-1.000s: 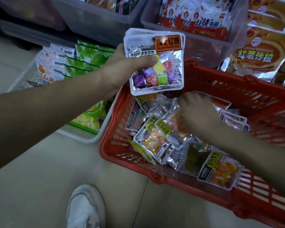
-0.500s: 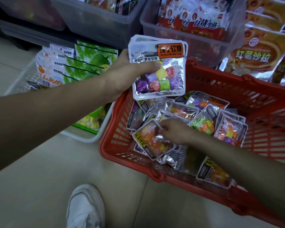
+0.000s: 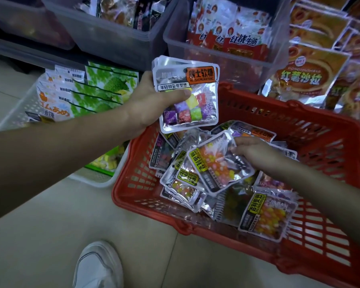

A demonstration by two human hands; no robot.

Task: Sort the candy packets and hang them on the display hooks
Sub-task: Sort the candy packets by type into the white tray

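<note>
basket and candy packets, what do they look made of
Basket: looks like rigid moulded plastic, red and slightly glossy, with slotted lattice walls. Packets: thin flexible film, apparently a silvery foil-like layer with a clear window. They crinkle, glint and show the candies inside.

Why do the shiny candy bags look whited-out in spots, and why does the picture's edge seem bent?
Head view: light glares white off the silver foil candy packet pinched by the right hand and the packet stack in the left hand; the wide lens slightly bows the rim of the red plastic basket; the whole frame is a little soft, so small print blurs.
</note>
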